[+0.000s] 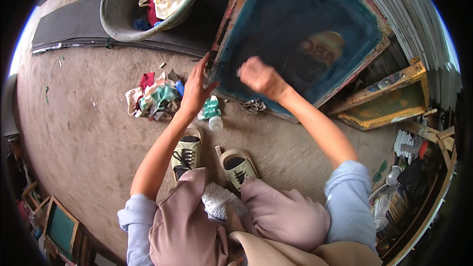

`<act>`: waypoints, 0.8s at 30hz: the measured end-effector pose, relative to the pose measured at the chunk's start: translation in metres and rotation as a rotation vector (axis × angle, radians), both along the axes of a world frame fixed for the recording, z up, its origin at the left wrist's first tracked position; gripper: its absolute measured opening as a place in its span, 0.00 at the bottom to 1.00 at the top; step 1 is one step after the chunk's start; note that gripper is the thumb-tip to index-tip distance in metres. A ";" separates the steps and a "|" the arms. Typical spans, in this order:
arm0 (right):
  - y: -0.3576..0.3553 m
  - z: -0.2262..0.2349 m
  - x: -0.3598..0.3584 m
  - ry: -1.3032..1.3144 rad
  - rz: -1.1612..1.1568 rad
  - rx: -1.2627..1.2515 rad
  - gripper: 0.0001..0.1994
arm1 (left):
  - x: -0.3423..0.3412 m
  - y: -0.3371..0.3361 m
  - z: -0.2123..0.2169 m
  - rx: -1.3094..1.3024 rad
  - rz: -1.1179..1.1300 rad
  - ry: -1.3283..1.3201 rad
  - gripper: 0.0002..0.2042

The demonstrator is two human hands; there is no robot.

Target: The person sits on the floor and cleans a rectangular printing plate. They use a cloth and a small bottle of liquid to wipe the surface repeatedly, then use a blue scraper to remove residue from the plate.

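Note:
A large wooden-framed printing screen with dark blue-green mesh leans tilted in front of me. My left hand rests open against the frame's left edge, fingers spread. My right hand is closed into a fist and pressed on the lower part of the mesh; whether it holds a cloth I cannot tell. A small crumpled dark rag lies on the floor just below the frame.
A heap of coloured rags and a small white bottle lie on the concrete floor by my left hand. A round tub with cloths stands behind. More wooden frames lean at the right, another frame at lower left.

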State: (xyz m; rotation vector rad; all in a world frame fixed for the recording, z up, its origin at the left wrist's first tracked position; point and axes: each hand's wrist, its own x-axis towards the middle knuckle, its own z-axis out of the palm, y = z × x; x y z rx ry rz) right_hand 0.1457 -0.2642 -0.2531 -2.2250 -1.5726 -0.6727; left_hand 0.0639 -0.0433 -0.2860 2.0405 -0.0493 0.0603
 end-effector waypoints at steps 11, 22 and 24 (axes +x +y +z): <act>-0.003 0.103 0.112 -0.327 -0.642 0.378 0.05 | 0.000 0.006 -0.005 0.001 0.055 -0.010 0.37; 0.021 0.024 0.041 -0.026 0.083 -0.126 0.11 | 0.006 0.010 -0.013 -0.096 0.053 0.021 0.36; 0.025 0.058 0.061 -0.074 -0.226 0.154 0.10 | 0.005 0.013 -0.009 -0.077 0.053 0.030 0.36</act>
